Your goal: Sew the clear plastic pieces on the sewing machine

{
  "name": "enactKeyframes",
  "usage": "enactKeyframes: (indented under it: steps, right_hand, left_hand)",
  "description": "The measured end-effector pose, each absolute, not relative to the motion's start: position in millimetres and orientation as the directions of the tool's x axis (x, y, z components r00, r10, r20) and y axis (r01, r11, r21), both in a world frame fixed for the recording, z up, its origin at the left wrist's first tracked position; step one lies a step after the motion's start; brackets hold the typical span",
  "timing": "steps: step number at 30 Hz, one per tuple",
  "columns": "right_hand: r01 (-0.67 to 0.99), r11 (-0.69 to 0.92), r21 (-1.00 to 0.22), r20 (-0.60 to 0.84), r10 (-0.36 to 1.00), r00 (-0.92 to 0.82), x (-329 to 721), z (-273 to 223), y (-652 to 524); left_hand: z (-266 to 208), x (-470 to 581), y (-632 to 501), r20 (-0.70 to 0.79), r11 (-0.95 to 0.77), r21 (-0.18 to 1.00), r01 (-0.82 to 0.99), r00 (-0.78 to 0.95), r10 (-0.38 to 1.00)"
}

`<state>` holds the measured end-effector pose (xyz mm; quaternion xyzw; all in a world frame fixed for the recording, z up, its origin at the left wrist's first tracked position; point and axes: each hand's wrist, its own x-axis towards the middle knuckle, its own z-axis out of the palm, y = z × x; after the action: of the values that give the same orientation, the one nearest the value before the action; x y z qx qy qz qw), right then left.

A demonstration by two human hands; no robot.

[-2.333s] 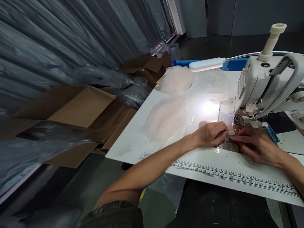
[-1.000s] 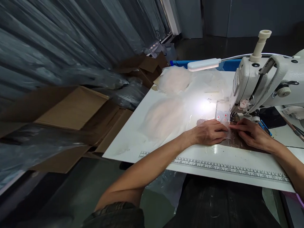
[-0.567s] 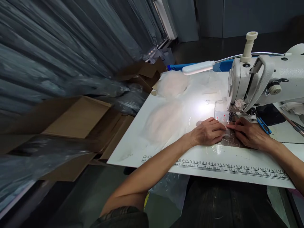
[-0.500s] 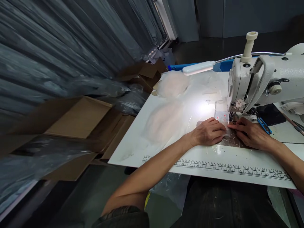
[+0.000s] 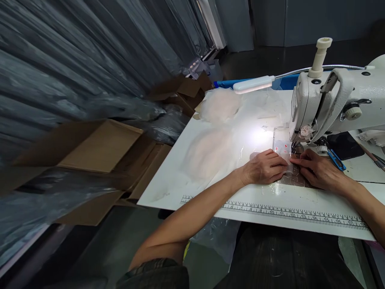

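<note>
A clear plastic piece with small red marks (image 5: 282, 149) lies under the needle area of a white sewing machine (image 5: 331, 104). My left hand (image 5: 264, 167) lies flat on the plastic just left of the needle, fingers pressing it down. My right hand (image 5: 317, 170) rests on the plastic to the right, its fingertips touching those of the left hand in front of the presser foot. Both hands press on the same piece on the white sewing table (image 5: 270, 212).
A lit gooseneck lamp (image 5: 254, 84) hangs over the table. Piles of pale sheer pieces (image 5: 210, 148) lie at the left and back. Blue snips (image 5: 335, 158) and a dark phone (image 5: 344, 144) sit right of the machine. Open cardboard boxes (image 5: 99, 148) stand on the floor at left.
The hands stay together at the needle while the plastic piece has crept a little away from me under the foot. The view has shifted slightly.
</note>
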<state>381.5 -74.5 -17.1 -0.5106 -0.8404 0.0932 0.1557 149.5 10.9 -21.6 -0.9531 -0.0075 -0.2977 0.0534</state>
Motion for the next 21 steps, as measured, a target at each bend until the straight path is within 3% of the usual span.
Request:
enactKeyframes:
  steps: [7, 16, 21]
  right_hand:
    - [0.816, 0.505, -0.281, 0.225, 0.861, -0.455, 381, -16, -74]
    - [0.724, 0.563, -0.398, 0.299, 0.826, -0.478, 383, -3, -77]
    - [0.780, 0.464, -0.420, 0.210, 0.886, -0.414, 391, 0, -73]
  left_hand:
    - [-20, 150, 9, 0.555, -0.993, -0.103, 0.054, 0.832, -0.012]
    - [-23, 149, 9, 0.507, -0.989, -0.121, 0.087, 0.862, 0.014]
    - [-23, 148, 9, 0.549, -0.988, -0.140, 0.069, 0.836, -0.019]
